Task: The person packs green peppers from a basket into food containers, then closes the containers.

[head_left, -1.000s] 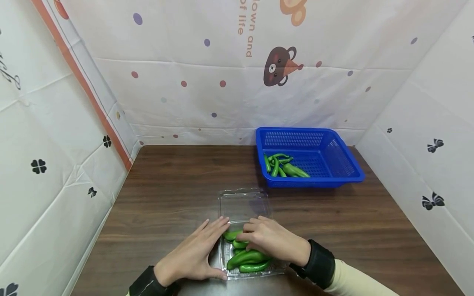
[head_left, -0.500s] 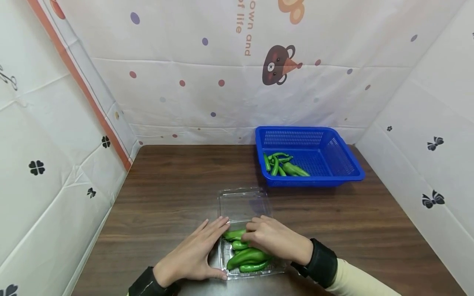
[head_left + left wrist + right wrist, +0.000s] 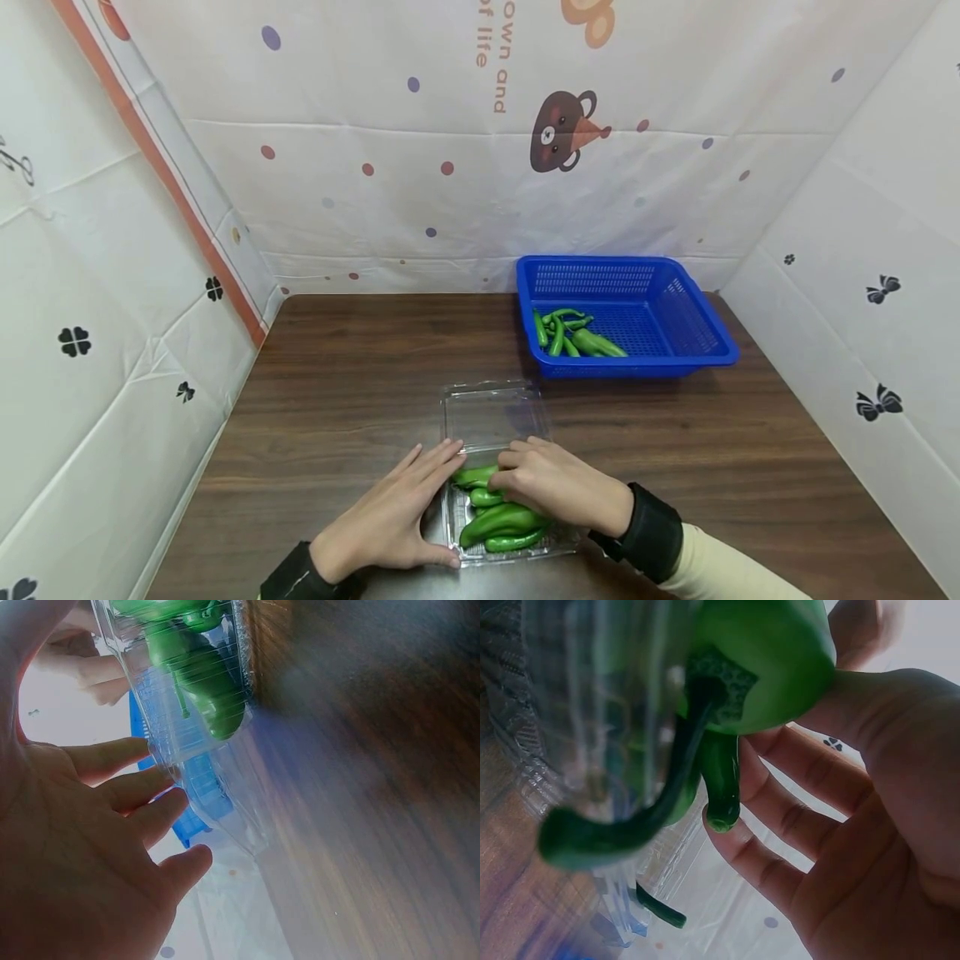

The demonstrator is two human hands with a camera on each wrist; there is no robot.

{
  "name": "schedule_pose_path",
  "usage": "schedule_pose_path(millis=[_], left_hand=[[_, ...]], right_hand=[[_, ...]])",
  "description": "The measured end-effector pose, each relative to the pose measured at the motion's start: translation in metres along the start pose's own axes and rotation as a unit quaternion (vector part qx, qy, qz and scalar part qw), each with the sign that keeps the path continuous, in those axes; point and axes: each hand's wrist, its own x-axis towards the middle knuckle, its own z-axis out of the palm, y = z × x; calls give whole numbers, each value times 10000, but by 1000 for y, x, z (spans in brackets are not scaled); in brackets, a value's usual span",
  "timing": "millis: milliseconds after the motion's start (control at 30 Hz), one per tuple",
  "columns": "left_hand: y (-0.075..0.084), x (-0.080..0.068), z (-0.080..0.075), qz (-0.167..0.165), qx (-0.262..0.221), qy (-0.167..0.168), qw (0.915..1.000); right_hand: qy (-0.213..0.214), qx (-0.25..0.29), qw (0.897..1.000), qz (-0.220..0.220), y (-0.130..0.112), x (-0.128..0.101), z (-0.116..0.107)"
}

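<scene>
The right hand (image 3: 551, 487) was laid over the green peppers (image 3: 498, 521) in the clear plastic clamshell box (image 3: 510, 546), its fingers bent down onto the topmost pepper; in the right wrist view those fingers (image 3: 795, 817) were seen loosely curved beside a pepper rather than clamped round it. The left hand (image 3: 393, 517) was spread flat, fingers straight and close together, with the fingertips against the box's left wall and the thumb along its near left corner; the left wrist view confirmed open fingers (image 3: 124, 799) set against the clear wall.

The step in hand was judged to be the settling of the peppers into the tray. It would be done well if the box were kept braced from the left so that it could not slide on the smooth wood, and if the peppers were pressed down gently and evenly below the rim, with no stalk left sticking over the edge where the lid (image 3: 491, 412) must seat.

The box was placed near the front edge of the table (image 3: 352, 375), about midway along it, with its hinged lid lying open toward the back. The peppers were laid with their long axes roughly parallel to the table's front edge, slightly slanted. Which end bore the stalks could not be told from above.

A blue basket (image 3: 697, 333) holding more peppers (image 3: 573, 337) was stood toward the back right corner, well apart from the hands.
</scene>
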Motion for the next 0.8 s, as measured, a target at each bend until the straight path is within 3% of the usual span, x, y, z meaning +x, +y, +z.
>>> schedule_pose_path(millis=[800], left_hand=[[1,0,-2,45,-73,52,9999]], right_hand=[[111,52,9999,19,4,-2,-4]])
